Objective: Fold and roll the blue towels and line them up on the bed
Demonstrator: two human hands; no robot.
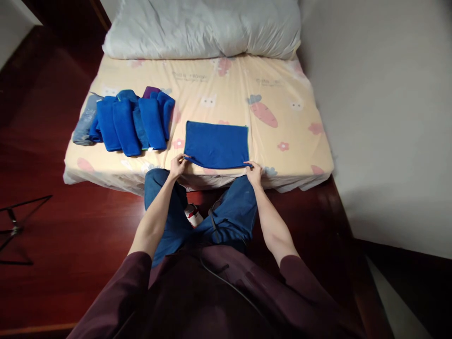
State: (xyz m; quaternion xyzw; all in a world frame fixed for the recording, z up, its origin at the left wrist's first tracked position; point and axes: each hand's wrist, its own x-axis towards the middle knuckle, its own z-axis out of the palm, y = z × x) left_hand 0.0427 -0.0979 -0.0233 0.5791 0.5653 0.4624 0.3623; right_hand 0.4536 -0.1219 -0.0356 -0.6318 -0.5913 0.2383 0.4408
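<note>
A blue towel [217, 143] with a thin greenish edge is spread as a rectangle near the front edge of the bed. My left hand [178, 165] pinches its near left corner, while my right hand [254, 172] pinches the near right corner. Between the two hands the near edge sags slightly. Left of this towel lies a heap of rolled or folded towels [125, 125], mostly blue, with a grey-blue one [84, 122] at its left side and a purple one [151, 92] at the back.
The bed [282, 155] wears a cream sheet with carrots and flowers. A pale quilt [205, 28] lies across its far end. A white wall [381, 103] rises on the right. On the dark red floor [88, 235], thin black stand legs [14, 230] show at left.
</note>
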